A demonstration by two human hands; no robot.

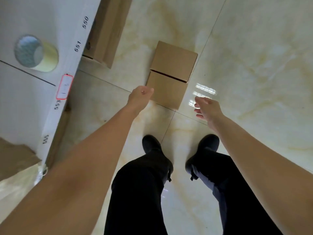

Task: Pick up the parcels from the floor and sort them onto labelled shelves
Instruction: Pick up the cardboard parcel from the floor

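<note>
Two brown cardboard parcels lie on the tiled floor ahead of my feet, one (174,60) farther away and one (166,90) nearer, edge to edge. My left hand (140,96) reaches down at the near parcel's left corner, fingers loosely curled, holding nothing. My right hand (205,106) hovers to the right of that parcel, fingers spread, apart from it. A white shelf (33,102) with printed numbers along its front edge runs down the left side.
A roll of clear tape (36,53) stands on the shelf. Longer cardboard boxes (108,31) sit under the shelf at the top. A brown parcel (15,158) rests on the shelf at lower left. My dark shoes (152,146) stand on glossy floor tiles (254,65).
</note>
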